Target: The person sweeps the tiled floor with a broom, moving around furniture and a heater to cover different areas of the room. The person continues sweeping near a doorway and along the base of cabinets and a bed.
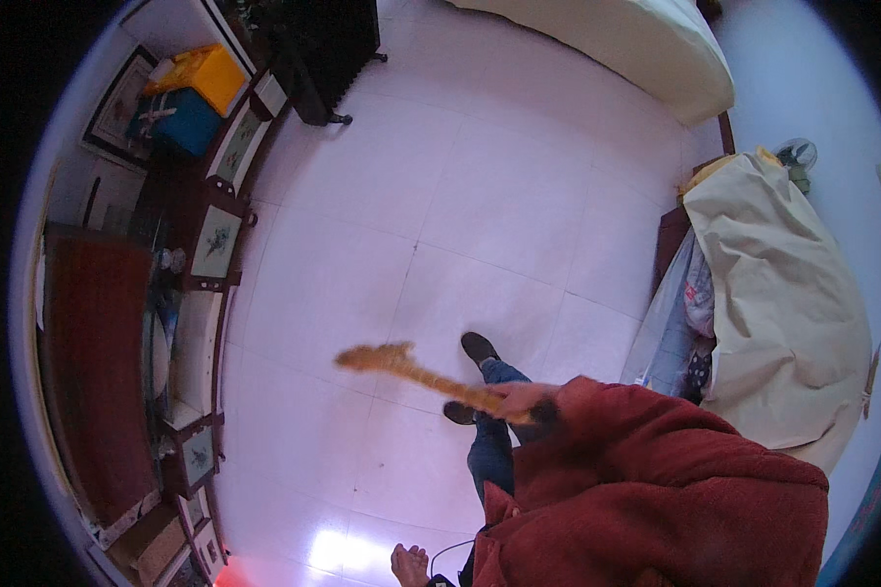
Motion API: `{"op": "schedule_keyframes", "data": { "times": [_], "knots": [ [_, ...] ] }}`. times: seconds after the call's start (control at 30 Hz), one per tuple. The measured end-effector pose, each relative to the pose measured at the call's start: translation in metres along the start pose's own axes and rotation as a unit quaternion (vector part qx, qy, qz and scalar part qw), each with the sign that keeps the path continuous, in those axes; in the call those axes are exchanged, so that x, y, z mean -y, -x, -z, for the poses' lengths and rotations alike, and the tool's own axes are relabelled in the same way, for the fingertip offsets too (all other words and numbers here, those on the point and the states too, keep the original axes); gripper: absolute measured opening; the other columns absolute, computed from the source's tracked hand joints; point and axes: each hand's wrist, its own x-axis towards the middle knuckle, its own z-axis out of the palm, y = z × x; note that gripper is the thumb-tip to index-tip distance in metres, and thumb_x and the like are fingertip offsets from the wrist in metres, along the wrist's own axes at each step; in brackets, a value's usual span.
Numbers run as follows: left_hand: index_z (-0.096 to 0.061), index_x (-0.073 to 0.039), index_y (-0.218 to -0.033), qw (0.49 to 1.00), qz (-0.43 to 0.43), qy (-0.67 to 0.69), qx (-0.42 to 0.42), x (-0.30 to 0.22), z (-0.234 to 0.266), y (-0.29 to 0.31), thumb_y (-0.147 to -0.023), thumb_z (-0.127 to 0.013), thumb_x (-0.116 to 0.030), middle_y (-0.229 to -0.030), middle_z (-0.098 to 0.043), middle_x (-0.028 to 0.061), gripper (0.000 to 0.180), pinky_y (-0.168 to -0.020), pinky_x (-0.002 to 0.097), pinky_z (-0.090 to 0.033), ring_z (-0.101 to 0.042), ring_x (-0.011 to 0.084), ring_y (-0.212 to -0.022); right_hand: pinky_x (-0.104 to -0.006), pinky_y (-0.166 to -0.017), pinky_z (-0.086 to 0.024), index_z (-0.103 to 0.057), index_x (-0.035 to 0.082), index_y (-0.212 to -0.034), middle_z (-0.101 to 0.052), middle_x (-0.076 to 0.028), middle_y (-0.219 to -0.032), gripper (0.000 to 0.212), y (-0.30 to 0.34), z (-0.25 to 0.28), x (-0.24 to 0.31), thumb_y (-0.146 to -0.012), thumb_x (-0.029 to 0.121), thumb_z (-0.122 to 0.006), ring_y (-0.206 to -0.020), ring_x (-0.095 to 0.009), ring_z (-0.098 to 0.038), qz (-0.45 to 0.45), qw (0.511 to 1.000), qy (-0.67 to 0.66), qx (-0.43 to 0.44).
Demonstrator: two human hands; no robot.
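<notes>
My right hand (521, 399), at the end of a dark red sleeve, is closed around the handle end of a long, thin, golden-brown feather duster (401, 367). The duster is blurred by motion. It reaches left over the pale floor, and its far end is the fluffier one. A dark piece shows beside my hand at the handle end. Low in the picture, my left hand (408, 564) hangs with its fingers curled in, and nothing shows in it. A thin dark cord loops beside that hand.
Along the left stands a dark wood cabinet (98, 362) with painted drawer fronts, and a yellow box (215, 76) and a blue box (181, 119) on it. A black radiator (313, 54) stands at the far left. Beige cloth (773, 284) covers a pile on the right.
</notes>
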Motion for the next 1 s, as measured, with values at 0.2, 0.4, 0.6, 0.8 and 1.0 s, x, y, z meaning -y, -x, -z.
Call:
{"op": "schedule_keyframes", "data": {
  "times": [0.2,0.4,0.6,0.8,1.0],
  "knots": [
    [-0.036,-0.007,-0.113,0.998,-0.009,0.028,-0.049,-0.03,-0.05,0.005,-0.081,-0.047,-0.018,-0.086,-0.053,0.0174,0.036,-0.055,0.0306,-0.049,-0.055,0.0253,-0.068,-0.0289,-0.041,-0.041,-0.041,0.01,-0.11,-0.051,-0.002,-0.068,0.039,0.061,0.101,0.023,-0.075,0.018,-0.053,-0.05,-0.014,-0.049,-0.107,0.92,-0.158,-0.343],
    [-0.037,-0.007,-0.113,0.992,0.027,-0.013,-0.119,-0.07,-0.102,0.015,-0.081,-0.048,-0.025,-0.085,-0.052,0.0158,0.038,-0.055,0.0296,-0.047,-0.054,0.0244,-0.067,-0.031,-0.029,-0.036,-0.035,0.013,-0.084,-0.043,-0.007,-0.048,0.021,0.05,0.223,0.039,-0.075,0.023,-0.05,-0.035,-0.018,-0.044,-0.073,0.793,-0.405,-0.448],
    [-0.038,-0.006,-0.112,0.992,-0.007,0.001,-0.129,-0.086,-0.121,0.035,-0.081,-0.049,-0.028,-0.086,-0.052,0.0151,0.039,-0.056,0.0298,-0.047,-0.054,0.0242,-0.069,-0.0302,-0.029,-0.035,-0.034,0.011,-0.082,-0.045,-0.008,-0.052,0.024,0.01,0.246,0.034,-0.073,0.025,-0.051,-0.036,-0.019,-0.044,-0.053,0.812,-0.415,-0.406],
    [-0.037,-0.005,-0.113,0.987,-0.027,0.064,-0.143,-0.092,-0.137,0.041,-0.081,-0.051,-0.026,-0.085,-0.051,0.0149,0.04,-0.059,0.0309,-0.048,-0.054,0.0234,-0.068,-0.0333,-0.061,-0.044,-0.038,0.004,-0.111,-0.055,-0.012,-0.082,0.058,-0.06,0.167,0.004,-0.063,0.023,-0.064,-0.074,-0.022,-0.054,-0.131,0.916,-0.028,-0.378],
    [-0.037,-0.007,-0.113,0.98,-0.022,0.128,-0.149,-0.08,-0.121,0.036,-0.082,-0.048,-0.021,-0.09,-0.052,0.0177,0.036,-0.056,0.0307,-0.047,-0.055,0.0249,-0.069,-0.0345,-0.062,-0.042,-0.039,0.003,-0.109,-0.055,-0.015,-0.085,0.059,-0.094,0.09,0.038,-0.06,0.023,-0.064,-0.076,-0.023,-0.053,-0.02,0.984,0.133,-0.12]
  ]
}}
